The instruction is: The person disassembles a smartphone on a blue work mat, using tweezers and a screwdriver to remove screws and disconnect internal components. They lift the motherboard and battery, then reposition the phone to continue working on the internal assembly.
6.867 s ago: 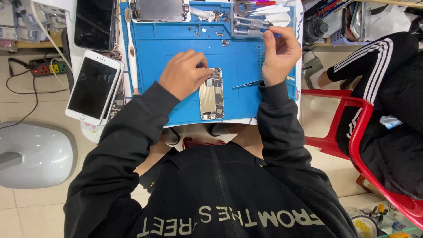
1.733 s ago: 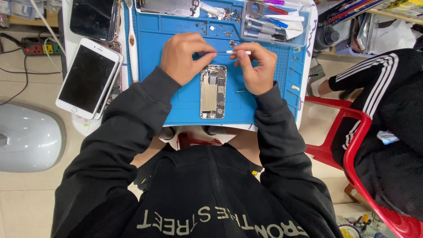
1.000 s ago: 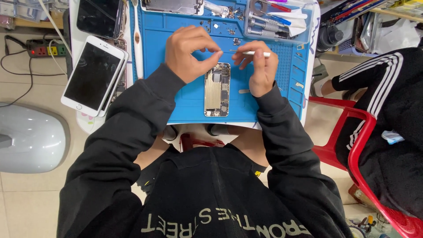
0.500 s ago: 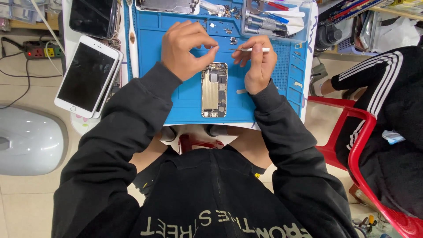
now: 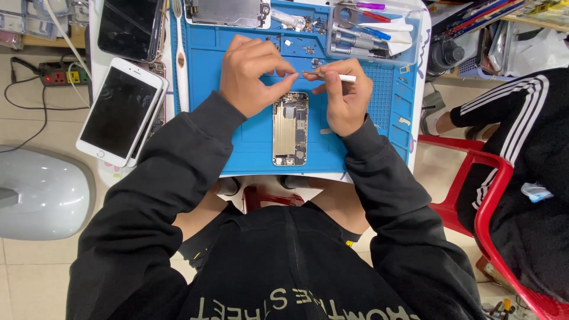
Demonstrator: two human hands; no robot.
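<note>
An opened phone body (image 5: 290, 128) lies face down on the blue work mat (image 5: 255, 145), its gold inner frame and parts exposed. My left hand (image 5: 252, 74) hovers over its top end with thumb and forefinger pinched together on something too small to make out. My right hand (image 5: 345, 101) holds a thin white-handled tool (image 5: 336, 77), tip pointing left toward my left fingertips, just above the phone's top edge.
A white phone screen (image 5: 121, 112) and a dark screen (image 5: 130, 26) lie left of the mat. A clear tray of screwdrivers (image 5: 370, 32) and a metal back plate (image 5: 228, 12) sit at the far edge. A seated person in black on a red chair (image 5: 492, 195) is at right.
My right hand picked up the white tool and came in to the phone's top edge. Both hands now meet there; in the last second they shifted only slightly.
</note>
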